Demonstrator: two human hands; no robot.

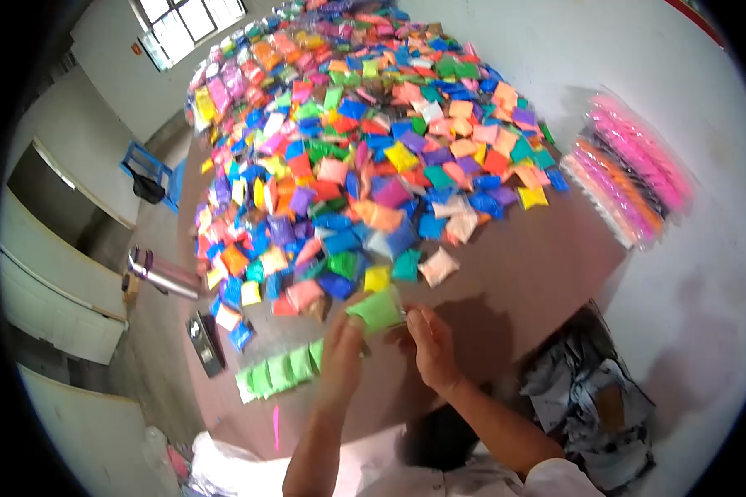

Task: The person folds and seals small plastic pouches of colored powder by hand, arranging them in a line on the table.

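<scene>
A light green packet [379, 311] is stretched between my two hands above the near part of the table. My left hand [341, 354] is closed on its left end, thumb over the packet. At its right edge my right hand [433, 344] pinches the clear wrapper with thumb and fingers. A row of light green packets [279, 372] lies to the left on the table, its right end hidden behind my left hand. Whether that row joins the held packet I cannot tell. Just beyond my hands are a yellow packet [376, 278] and a pale peach packet [438, 267].
A large heap of coloured packets [331, 170] covers the brown table [547, 265]. Bagged pink and orange bundles [626, 170] lie at the right edge. A metal flask [166, 273] and a black device [205, 343] stand left. Below right is a box of scraps [593, 398].
</scene>
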